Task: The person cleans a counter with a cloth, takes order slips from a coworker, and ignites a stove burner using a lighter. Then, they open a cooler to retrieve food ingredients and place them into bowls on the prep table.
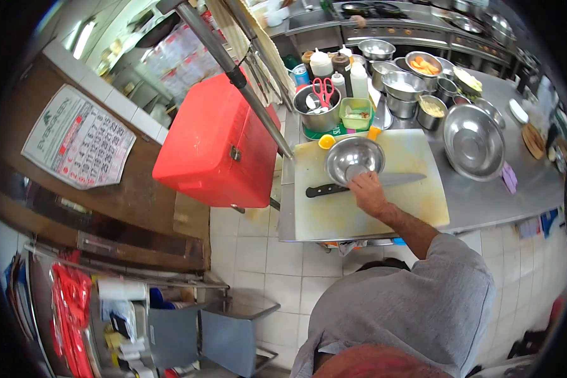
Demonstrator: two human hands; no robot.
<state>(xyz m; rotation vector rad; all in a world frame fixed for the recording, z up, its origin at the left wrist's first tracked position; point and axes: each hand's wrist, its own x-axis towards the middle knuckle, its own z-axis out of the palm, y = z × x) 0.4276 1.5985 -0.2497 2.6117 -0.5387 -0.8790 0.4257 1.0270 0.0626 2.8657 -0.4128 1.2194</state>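
Head view: where does the right hand (pixel 368 193) sit?

"At the near rim of a stainless-steel mixing bowl (pixel 370 150), which lies just beyond it on the cutting board (pixel 334 217). The fingers are bunched narrow, beside a small greyish round piece (pixel 355 171); whether they grip that piece or the rim, one cannot tell."

"And the left hand?"

"Outside the view; its state cannot be told."

"What lies nearest to the right hand?"

"A chef's knife (pixel 404 179), flat on the board: black handle to the left of the hand, blade to the right. A halved orange (pixel 326 142) is farther off, ahead and left."

"And beyond the board?"

"Ahead of the hand, a green plastic container (pixel 353 125) and a steel pot (pixel 319 120) with red-handled scissors (pixel 323 92); ahead and right, a larger steel bowl (pixel 474 142) on the steel worktop (pixel 479 208)."
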